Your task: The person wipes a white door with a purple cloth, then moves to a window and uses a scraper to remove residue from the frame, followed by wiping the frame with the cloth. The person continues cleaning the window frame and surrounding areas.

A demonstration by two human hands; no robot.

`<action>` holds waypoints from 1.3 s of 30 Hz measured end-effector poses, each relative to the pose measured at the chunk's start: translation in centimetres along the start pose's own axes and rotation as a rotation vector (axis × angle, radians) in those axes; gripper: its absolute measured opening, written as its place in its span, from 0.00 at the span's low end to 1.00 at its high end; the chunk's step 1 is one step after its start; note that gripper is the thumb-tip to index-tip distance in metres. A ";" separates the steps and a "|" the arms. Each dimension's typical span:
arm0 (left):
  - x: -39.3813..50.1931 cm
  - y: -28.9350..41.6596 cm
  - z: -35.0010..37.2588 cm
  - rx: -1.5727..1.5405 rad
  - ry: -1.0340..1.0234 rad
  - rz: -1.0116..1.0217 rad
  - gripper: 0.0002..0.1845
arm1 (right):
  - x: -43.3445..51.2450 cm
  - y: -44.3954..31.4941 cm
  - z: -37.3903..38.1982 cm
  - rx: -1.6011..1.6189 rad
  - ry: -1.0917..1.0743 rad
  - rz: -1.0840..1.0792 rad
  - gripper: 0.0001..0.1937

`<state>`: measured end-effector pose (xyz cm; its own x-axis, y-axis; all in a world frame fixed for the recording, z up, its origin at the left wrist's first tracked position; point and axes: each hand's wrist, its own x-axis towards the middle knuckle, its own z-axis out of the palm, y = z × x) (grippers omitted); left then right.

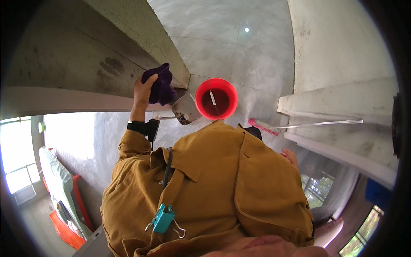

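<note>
My left hand point(143, 88) is raised and grips a crumpled dark purple cloth point(162, 85). The cloth is close against the lower edge of a stained grey wall point(80, 67); whether it touches cannot be told. A dark smear point(110, 66) marks that wall beside the hand. On the floor in front of me stands a red bucket point(232, 110) with dark liquid in it and a wire handle with a white grip. My right hand point(290, 157) hangs low at my side, mostly hidden by my brown jacket, and its fingers are hard to make out.
A long-handled dustpan point(186, 109) holding debris lies left of the bucket. To the right, a broom point(263, 127) with pink bristles leans by a wall corner point(284, 106). Grey floor point(221, 57) runs ahead between walls. Orange-framed, sheet-covered things point(64, 192) stand at the left.
</note>
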<state>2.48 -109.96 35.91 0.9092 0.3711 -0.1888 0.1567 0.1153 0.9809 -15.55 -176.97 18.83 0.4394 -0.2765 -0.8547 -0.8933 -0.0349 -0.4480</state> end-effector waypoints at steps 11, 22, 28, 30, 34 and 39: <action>-2.8 0.8 7.8 -0.003 0.564 0.176 0.15 | 18.0 -26.8 -1.4 -0.681 -0.341 -0.228 0.05; 1.0 4.1 22.4 0.144 0.834 0.058 0.16 | 31.7 -44.0 -9.9 -0.811 -0.395 -0.201 0.06; 3.8 2.7 25.0 0.215 0.844 0.057 0.14 | 33.4 -46.9 -9.7 -0.709 -0.266 -0.053 0.06; 3.6 1.8 25.2 0.186 0.821 0.081 0.15 | 32.4 -48.8 -9.0 -0.820 -0.370 -0.154 0.07; 2.1 0.2 24.8 0.076 0.811 0.016 0.16 | 30.4 -51.2 -6.8 -0.783 -0.310 -0.233 0.11; -0.5 -1.4 23.5 0.209 0.802 0.044 0.15 | 33.2 -48.3 -5.4 -0.749 -0.385 -0.188 0.14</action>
<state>10.87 -132.00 35.68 0.3775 0.9247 -0.0487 0.2679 -0.0587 0.9617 41.63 -189.64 13.50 0.4668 0.1375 -0.8736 -0.5692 -0.7093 -0.4158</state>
